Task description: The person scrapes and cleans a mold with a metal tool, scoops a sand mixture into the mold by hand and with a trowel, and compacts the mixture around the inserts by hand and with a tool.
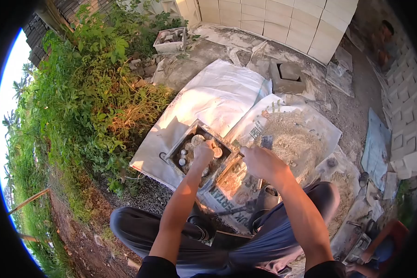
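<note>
A square frame-like box (175, 152) with grey, mortar-smeared walls sits on white sacking between my knees. Inside are several round pale pieces, among them a disc (217, 152) and a small white cylinder (182, 161). My left hand (203, 152) reaches down into the box, its fingers closed among these pieces; whatever they hold is hidden. Just outside the box's right corner, my right hand (260, 160) is curled closed, and I cannot make out what is in it. A flat dark blade-like piece (267, 141) shows beyond its knuckles.
Sandy powder (292, 139) is heaped on the printed sack (259, 118) at right. A hollow concrete block (287, 85) stands behind. Green plants (102, 92) crowd the left side. Another person's arm (380, 241) is at lower right, beside a metal mould (356, 245).
</note>
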A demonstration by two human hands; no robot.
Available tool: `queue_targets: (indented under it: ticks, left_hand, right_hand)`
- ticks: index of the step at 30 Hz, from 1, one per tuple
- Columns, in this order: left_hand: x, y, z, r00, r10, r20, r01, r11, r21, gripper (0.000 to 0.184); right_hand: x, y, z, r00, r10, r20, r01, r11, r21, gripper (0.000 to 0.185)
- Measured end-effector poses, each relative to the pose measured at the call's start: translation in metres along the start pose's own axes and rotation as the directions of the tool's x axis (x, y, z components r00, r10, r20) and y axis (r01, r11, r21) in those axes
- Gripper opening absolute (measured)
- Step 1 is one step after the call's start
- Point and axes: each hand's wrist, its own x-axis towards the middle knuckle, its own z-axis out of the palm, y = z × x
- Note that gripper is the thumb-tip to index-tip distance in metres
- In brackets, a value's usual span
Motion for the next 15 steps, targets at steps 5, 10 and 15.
queue_targets:
  ticks: [5, 10, 15]
  left_hand:
    - [0.016, -0.044, 0.004, 0.694, 0.693, 0.192, -0.695, 0.578, 0.427, 0.041]
    - [0.051, -0.038, -0.005, 0.796, 0.379, 0.472, -0.603, 0.562, 0.566, 0.033]
    - [0.067, -0.005, -0.012, 0.809, -0.045, 0.585, -0.459, 0.574, 0.678, 0.034]
  right_hand:
    - [-0.003, -0.001, -0.006, 0.999, 0.04, -0.017, -0.039, 0.997, 0.06, 0.022]
    - [-0.001, 0.002, -0.003, 0.999, 0.02, -0.043, -0.019, 0.999, 0.026, 0.021]
    - [0.0, 0.0, -0.003, 0.999, 0.032, -0.016, -0.032, 0.999, 0.017, 0.022]
